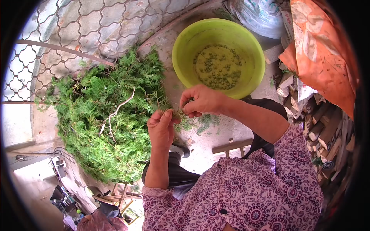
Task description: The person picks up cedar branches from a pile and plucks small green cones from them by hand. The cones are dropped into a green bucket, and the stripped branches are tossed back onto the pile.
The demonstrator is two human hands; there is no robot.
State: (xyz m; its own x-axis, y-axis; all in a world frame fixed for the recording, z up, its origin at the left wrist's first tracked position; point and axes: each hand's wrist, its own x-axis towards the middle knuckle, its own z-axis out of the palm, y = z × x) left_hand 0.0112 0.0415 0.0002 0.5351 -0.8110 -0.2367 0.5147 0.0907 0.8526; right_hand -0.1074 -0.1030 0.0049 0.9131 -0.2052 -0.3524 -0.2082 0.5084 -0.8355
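My left hand (161, 125) is closed, thumb against fingers, on a small green sprig (178, 114) in the middle of the view. Just right of it and slightly higher, my right hand (200, 101) has its fingers curled together at the sprig's other side; its fingertips partly hide what they hold. Beyond my right hand stands a yellow-green basin (181, 63) with many small round green pieces (219, 65) on its bottom. Left of my hands lies a big heap of green leafy branches (104, 123), with a bare pale twig (122, 104) on top.
Wavy metal grating (96, 27) spans the upper left. Stacked firewood (325, 131) and an orange sheet (323, 50) line the right side, near a whitish sack (256, 17). A wooden piece (231, 146) is below my right forearm. Bags (69, 204) lie lower left.
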